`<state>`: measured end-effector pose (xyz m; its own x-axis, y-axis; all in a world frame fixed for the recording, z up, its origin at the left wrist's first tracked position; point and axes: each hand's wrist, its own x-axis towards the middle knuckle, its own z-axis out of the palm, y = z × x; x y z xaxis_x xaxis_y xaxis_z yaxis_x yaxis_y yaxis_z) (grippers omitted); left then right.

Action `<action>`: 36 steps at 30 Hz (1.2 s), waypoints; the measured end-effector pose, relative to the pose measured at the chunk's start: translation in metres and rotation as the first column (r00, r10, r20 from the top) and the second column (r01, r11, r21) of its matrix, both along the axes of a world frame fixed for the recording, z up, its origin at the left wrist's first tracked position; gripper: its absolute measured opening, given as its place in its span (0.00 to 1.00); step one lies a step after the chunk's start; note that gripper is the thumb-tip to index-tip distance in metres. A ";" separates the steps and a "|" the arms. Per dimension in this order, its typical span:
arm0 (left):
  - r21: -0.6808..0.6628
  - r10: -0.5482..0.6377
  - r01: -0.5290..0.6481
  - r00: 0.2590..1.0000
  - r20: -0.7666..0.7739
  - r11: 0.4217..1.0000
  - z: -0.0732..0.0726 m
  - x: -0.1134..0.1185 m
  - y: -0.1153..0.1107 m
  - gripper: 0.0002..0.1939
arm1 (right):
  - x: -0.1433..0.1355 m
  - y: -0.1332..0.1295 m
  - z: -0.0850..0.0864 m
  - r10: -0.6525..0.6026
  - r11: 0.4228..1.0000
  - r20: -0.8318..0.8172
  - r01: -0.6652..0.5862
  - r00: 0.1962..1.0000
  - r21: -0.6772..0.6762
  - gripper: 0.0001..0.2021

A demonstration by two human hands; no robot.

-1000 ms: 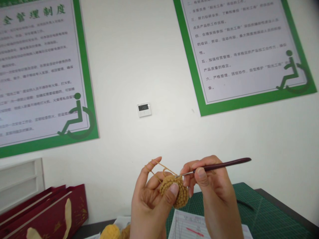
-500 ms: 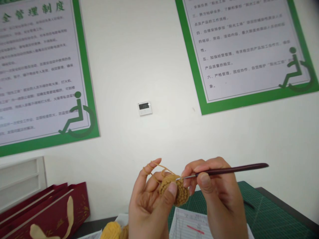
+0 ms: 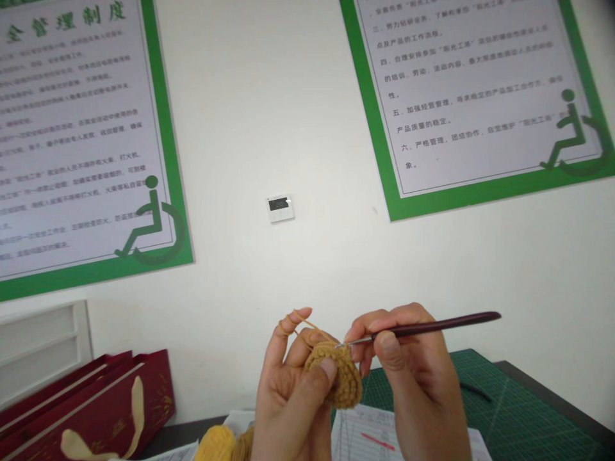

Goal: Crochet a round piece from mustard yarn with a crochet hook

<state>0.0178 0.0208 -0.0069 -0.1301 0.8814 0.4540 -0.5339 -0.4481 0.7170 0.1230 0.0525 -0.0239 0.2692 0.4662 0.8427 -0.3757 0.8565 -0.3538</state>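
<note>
My left hand (image 3: 293,384) pinches a small tan crochet piece (image 3: 346,384) between thumb and fingers. Tan yarn (image 3: 314,323) loops round its raised index finger and runs down to the top edge of the piece. My right hand (image 3: 413,365) grips a crochet hook (image 3: 442,324) with a dark red handle, held like a pen and nearly level. The hook's metal tip touches the upper edge of the piece. Exactly which stitch the tip sits in is too small to tell.
Below lie a green cutting mat (image 3: 500,397), printed paper (image 3: 365,432) with a red mark, and a yellow yarn ball (image 3: 215,444). Dark red gift bags (image 3: 96,410) stand at left. A thermostat (image 3: 280,209) and green-framed posters (image 3: 394,205) are on the wall.
The hook has shifted left with my right hand, its tip still at the piece's top edge. The crochet piece has tilted and hangs slightly lower in my left hand.
</note>
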 end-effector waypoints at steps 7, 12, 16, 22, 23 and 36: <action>-0.061 0.056 -0.057 0.998 -0.010 0.997 0.002 0.004 0.004 0.32 | -0.002 0.009 -0.001 0.076 0.988 -0.065 -0.084 0.995 -0.129 0.05; -0.053 0.172 -0.173 0.985 -0.027 0.984 -0.001 0.009 0.013 0.31 | -0.002 0.020 0.003 0.090 0.966 -0.115 -0.115 0.989 -0.231 0.08; -0.031 0.198 -0.199 0.980 -0.032 0.980 -0.003 0.012 0.017 0.28 | -0.002 0.026 0.003 -0.005 0.974 -0.098 -0.017 0.995 -0.228 0.09; -0.021 0.229 -0.231 0.972 -0.060 0.973 -0.002 0.013 0.018 0.22 | -0.001 0.032 0.001 -0.024 0.968 -0.082 0.003 0.996 -0.251 0.10; -0.021 0.230 -0.232 0.971 -0.064 0.972 -0.002 0.013 0.019 0.21 | 0.000 0.033 0.002 -0.025 0.967 -0.080 0.004 0.996 -0.253 0.10; -0.054 0.149 -0.160 0.975 -0.167 0.986 -0.001 -0.001 0.021 0.22 | 0.003 0.041 -0.002 -0.079 0.957 -0.061 0.058 0.995 -0.286 0.09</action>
<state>0.0169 0.0417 -0.0084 -0.1964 0.8854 0.4213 -0.3363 -0.4644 0.8193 0.1259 0.0936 -0.0259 0.3629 0.6613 0.6566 -0.3523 0.7496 -0.5603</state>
